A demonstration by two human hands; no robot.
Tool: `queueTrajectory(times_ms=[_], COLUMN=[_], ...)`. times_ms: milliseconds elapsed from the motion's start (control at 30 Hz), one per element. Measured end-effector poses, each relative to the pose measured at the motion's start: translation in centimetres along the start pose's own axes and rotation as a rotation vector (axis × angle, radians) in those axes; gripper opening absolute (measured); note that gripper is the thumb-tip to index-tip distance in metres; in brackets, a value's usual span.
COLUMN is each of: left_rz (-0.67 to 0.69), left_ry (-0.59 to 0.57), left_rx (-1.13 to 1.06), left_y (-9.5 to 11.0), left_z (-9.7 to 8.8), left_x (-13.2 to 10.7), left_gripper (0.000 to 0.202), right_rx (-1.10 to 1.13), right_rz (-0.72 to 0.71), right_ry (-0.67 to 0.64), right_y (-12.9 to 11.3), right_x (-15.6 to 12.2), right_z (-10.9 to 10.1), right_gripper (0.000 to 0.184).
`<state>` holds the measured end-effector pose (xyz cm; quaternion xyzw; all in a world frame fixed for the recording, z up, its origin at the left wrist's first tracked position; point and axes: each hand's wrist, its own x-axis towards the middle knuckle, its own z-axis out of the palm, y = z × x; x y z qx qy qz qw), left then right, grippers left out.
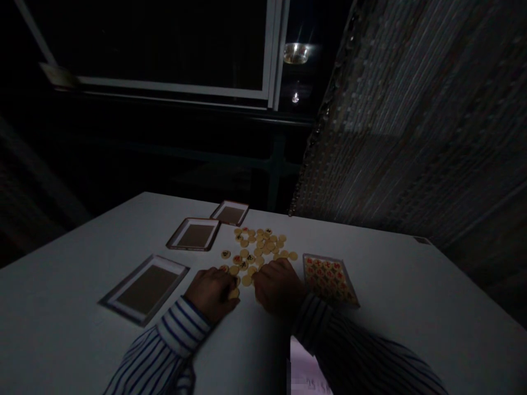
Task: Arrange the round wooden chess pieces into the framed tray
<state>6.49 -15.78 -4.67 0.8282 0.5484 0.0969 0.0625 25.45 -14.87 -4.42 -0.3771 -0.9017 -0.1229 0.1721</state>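
A loose spread of round wooden Chinese chess pieces [267,245] lies mid-table. Some show black or red characters; most show plain faces. At its near left edge, my left hand [209,293] is closed, with a Chinese chess piece [233,294] between thumb and curled fingers. My right hand [280,288] is closed at the near right edge of the spread, its fingertips against the pieces; what it holds, if anything, is hidden. Just right of that hand sits a shallow box [329,280] filled with rows of red-character pieces.
Left of the pieces lie a large shallow box part [144,288], a brown-edged one [193,235] and a smaller one [229,213] behind it. All rest on the white table [391,307]. A small dark card [422,240] is by the right edge. A bead curtain [382,126] hangs behind.
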Motion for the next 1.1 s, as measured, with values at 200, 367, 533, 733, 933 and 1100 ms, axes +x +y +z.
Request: queueTrajectory(times_ms=[200, 367, 533, 733, 933, 1100], left_rz=[0.017, 0.063, 0.051, -0.124, -0.284, -0.326], left_ry=[0.003, 0.075, 0.178, 0.29, 0.286, 0.291], left_rx=[-0.021, -0.159, -0.37, -0.714, -1.063, -1.242], left_y=[-0.4, -0.9, -1.0, -0.4, 0.3, 0.8], left_z=[0.3, 0.5, 0.1, 0.1, 0.1, 0.0], left_x=[0.1, 0.0, 0.1, 0.1, 0.1, 0.1], left_gripper=[0.018, 0.019, 0.023, 0.026, 0.03, 0.031], right_rx=[0.012, 0.016, 0.044, 0.078, 0.089, 0.081], right_rz=[-0.012, -0.014, 0.007, 0.009, 0.002, 0.007], right_ry=[0.002, 0.005, 0.016, 0.05, 0.088, 0.123], right_y=[0.0, -0.1, -0.2, -0.2, -0.4, -0.3], right_x=[-0.1, -0.2, 0.0, -0.1, 0.0, 0.0], right_z=[0.1, 0.0, -0.4, -0.3, -0.3, -0.2], right_gripper=[0.014, 0.014, 0.015, 0.018, 0.018, 0.016])
